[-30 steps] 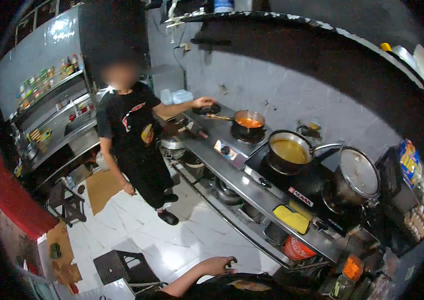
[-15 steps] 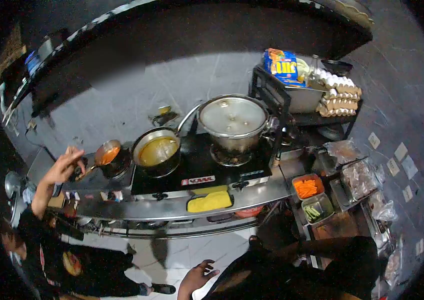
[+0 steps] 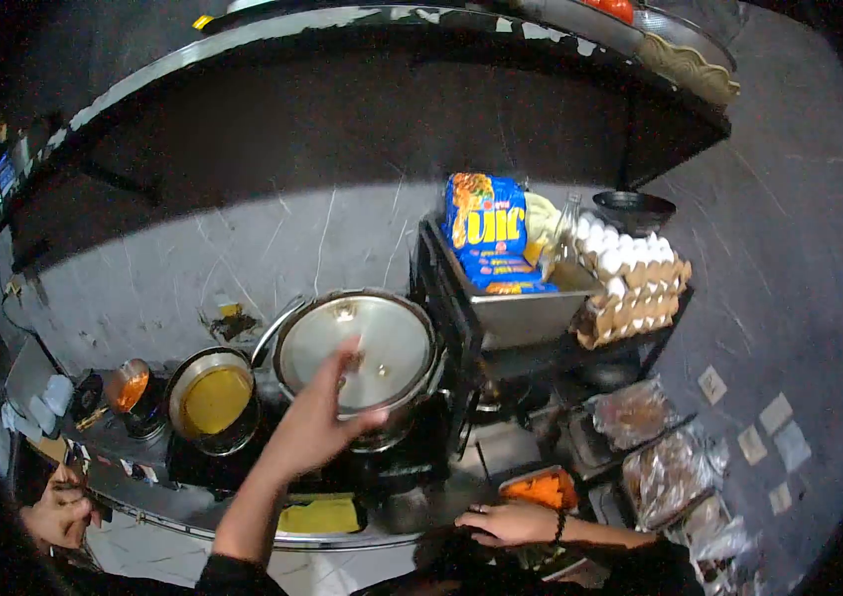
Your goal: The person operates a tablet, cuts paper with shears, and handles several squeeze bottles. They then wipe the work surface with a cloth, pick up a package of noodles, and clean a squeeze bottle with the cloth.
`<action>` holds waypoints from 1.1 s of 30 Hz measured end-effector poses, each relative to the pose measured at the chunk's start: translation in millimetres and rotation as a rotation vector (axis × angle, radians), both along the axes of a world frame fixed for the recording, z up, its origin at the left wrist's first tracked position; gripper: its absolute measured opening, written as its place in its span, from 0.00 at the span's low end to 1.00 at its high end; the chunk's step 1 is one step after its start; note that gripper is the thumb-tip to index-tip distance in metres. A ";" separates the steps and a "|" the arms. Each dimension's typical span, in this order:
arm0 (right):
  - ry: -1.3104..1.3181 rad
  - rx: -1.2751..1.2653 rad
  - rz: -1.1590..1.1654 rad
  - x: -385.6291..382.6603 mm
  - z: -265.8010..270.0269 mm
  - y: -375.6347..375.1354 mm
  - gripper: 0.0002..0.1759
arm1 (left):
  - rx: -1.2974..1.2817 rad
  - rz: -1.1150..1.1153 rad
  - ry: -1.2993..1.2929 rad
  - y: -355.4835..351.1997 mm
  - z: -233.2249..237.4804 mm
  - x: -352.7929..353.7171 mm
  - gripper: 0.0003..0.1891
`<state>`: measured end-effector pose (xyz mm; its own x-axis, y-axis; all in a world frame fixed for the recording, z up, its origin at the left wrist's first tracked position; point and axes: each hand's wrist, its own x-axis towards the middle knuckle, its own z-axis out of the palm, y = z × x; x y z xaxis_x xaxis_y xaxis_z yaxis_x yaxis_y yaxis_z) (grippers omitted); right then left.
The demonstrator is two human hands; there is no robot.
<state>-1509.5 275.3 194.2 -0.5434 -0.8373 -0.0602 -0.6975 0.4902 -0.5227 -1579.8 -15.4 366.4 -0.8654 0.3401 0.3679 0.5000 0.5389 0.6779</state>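
Note:
My left hand [image 3: 317, 427] reaches up over the large lidded pot [image 3: 357, 348], slightly blurred, thumb and fingers apart with nothing held. Whether it touches the lid's knob cannot be told. My right hand [image 3: 503, 523], palm down with loosely spread fingers, is by the counter's front edge, just below the orange container of carrot strips [image 3: 541, 488]. Nothing shows in it. Left of the big pot is a pan of yellow liquid [image 3: 215, 400]; farther left, a small pan holds orange-red food [image 3: 130, 385]. A yellow cloth [image 3: 320, 516] lies in front of the stove.
Noodle packets [image 3: 486, 214] and egg trays [image 3: 637, 288] fill a rack at the right. Plastic-wrapped food [image 3: 675, 477] lies at the lower right. Another person's hand [image 3: 62, 512] is at the far left. A dark shelf [image 3: 342, 99] spans above the stove.
The view has swung right and closer to the stove. My left hand has risen to the pot, and my right hand has come into view. The other person's raised hand has lowered.

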 end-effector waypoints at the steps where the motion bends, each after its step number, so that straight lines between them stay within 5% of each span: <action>1: -0.036 -0.005 -0.034 -4.3 14.8 10.1 0.21 | -0.010 -0.064 0.161 14.9 3.9 -42.7 0.46; 7: 0.049 -0.151 -0.226 -6.1 6.0 58.8 0.21 | 0.205 0.026 -0.007 115.1 36.5 -252.6 0.60; 9: 0.029 -0.091 -0.307 -1.2 -2.0 68.2 0.23 | 0.202 0.128 0.025 136.9 31.1 -316.7 0.58; 11: -0.017 -0.067 -0.375 6.3 -41.4 83.1 0.25 | 0.247 0.032 -0.066 153.6 43.7 -338.2 0.52; 14: -0.243 0.077 -0.523 14.6 -26.4 83.5 0.28 | 0.385 -0.301 -0.152 174.0 38.4 -383.3 0.38; 16: -0.346 0.022 -0.586 19.8 -52.5 92.4 0.28 | 0.382 -0.281 -0.132 181.5 47.3 -383.2 0.30; 17: -0.093 -0.184 -0.558 18.0 -52.6 87.8 0.27 | 0.420 -0.294 -0.188 184.5 46.8 -387.7 0.30; 18: -0.109 -0.185 -0.564 17.2 -50.5 86.7 0.26 | 0.454 -0.301 -0.246 185.6 44.7 -392.4 0.30; 22: -0.247 -0.187 -0.569 -6.7 -32.5 80.1 0.25 | 0.432 -0.238 -0.213 185.5 49.2 -395.2 0.50; 25: -0.429 0.047 -0.612 -32.0 12.5 66.8 0.27 | 0.314 -0.089 0.178 190.6 49.1 -392.3 0.52; 29: -0.273 -0.014 -0.504 -57.5 -9.6 73.8 0.27 | 0.308 -0.072 0.214 193.7 63.0 -376.5 0.54; 33: -0.165 -0.118 -0.471 -73.2 -4.8 73.9 0.24 | 0.478 0.024 0.101 161.4 112.7 -366.1 0.33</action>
<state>-1582.7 349.2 189.4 -0.8549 -0.5098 -0.0967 -0.3185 0.6628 -0.6777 -1945.9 146.0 479.1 -0.8227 0.0933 0.5607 0.5675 0.1913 0.8009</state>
